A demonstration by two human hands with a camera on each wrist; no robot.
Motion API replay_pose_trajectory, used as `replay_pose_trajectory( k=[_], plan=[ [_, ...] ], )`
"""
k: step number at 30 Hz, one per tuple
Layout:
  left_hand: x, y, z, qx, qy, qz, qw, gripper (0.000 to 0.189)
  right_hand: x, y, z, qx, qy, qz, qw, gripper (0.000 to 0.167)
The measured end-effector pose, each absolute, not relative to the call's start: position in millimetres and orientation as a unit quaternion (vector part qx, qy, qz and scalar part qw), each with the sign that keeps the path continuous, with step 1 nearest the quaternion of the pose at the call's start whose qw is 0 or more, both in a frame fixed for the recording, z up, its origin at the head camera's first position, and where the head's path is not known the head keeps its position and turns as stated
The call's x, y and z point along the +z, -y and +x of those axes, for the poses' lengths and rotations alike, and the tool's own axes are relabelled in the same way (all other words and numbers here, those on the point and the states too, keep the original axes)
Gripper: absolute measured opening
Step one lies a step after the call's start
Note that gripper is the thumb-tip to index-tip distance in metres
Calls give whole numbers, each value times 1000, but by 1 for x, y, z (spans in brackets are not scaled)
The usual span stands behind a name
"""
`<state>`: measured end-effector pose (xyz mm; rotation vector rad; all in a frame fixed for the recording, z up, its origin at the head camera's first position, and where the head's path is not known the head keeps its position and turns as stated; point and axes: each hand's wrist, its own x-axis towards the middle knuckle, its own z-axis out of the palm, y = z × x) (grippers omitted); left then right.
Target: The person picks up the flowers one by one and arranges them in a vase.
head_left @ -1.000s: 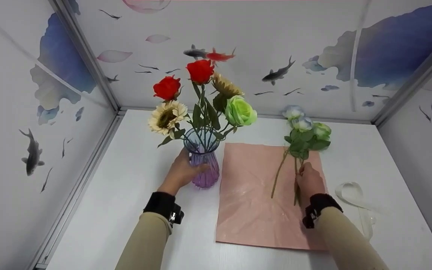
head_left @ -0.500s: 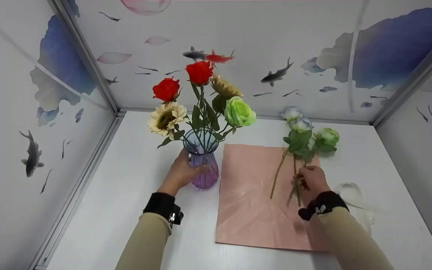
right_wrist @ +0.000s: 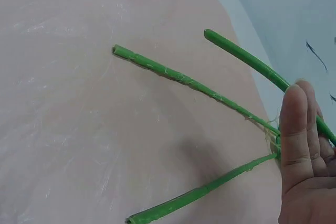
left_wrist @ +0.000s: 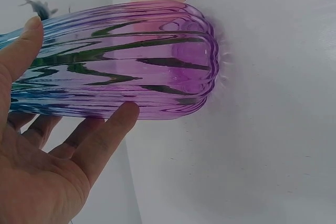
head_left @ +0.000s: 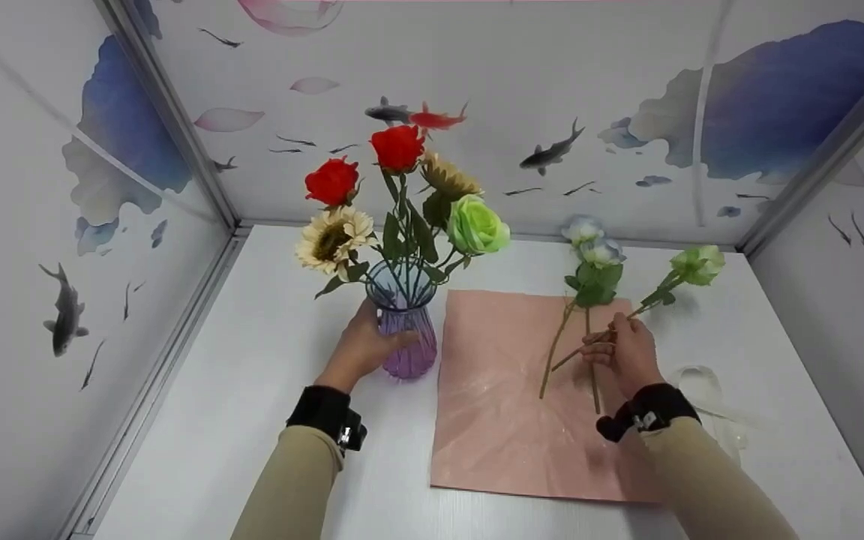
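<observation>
My left hand (head_left: 363, 346) grips a ribbed glass vase (head_left: 411, 349), blue at the top and purple below, which stands upright on the table. In the left wrist view the vase (left_wrist: 152, 61) has green stems inside, the thumb on one side and the fingers on the other. Red roses (head_left: 398, 148), pale sunflowers (head_left: 334, 238) and a bright green rose (head_left: 479, 225) fan out above its rim. My right hand (head_left: 633, 352) pinches the stem of a light green artificial flower (head_left: 698, 264), tilted with its bloom to the right. Pale blue flowers (head_left: 601, 253) lie under that stem.
A pink sheet of wrapping paper (head_left: 507, 420) lies flat in the middle of the white table (head_left: 372, 480). White ribbon (head_left: 700, 384) lies right of it, partly behind the right forearm. Printed panels (head_left: 627, 67) enclose the back and sides.
The right hand has drawn the light green flower away from the blue ones, and its bloom has swung to the right and up. The left hand and the vase stay put.
</observation>
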<state>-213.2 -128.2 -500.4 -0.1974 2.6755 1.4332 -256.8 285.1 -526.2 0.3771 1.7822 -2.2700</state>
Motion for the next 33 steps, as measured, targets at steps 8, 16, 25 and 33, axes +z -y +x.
replay_pose_trajectory(
  k=[8,16,25,33],
  plan=[
    [-500,128,-213,467,-880,-69,52,103,-510,-274,-258,-770,-634,70,33,24],
    [-500,127,-212,463,-882,-70,49,106,-501,-256,-271,-784,-620,10,-29,33],
    [-501,126,-211,460,-885,-67,38,102,-468,-226,-263,-781,-619,-79,-12,42],
    [-502,126,-210,456,-887,-66,29,105,-442,-201,-250,-774,-618,-141,5,37]
  ],
)
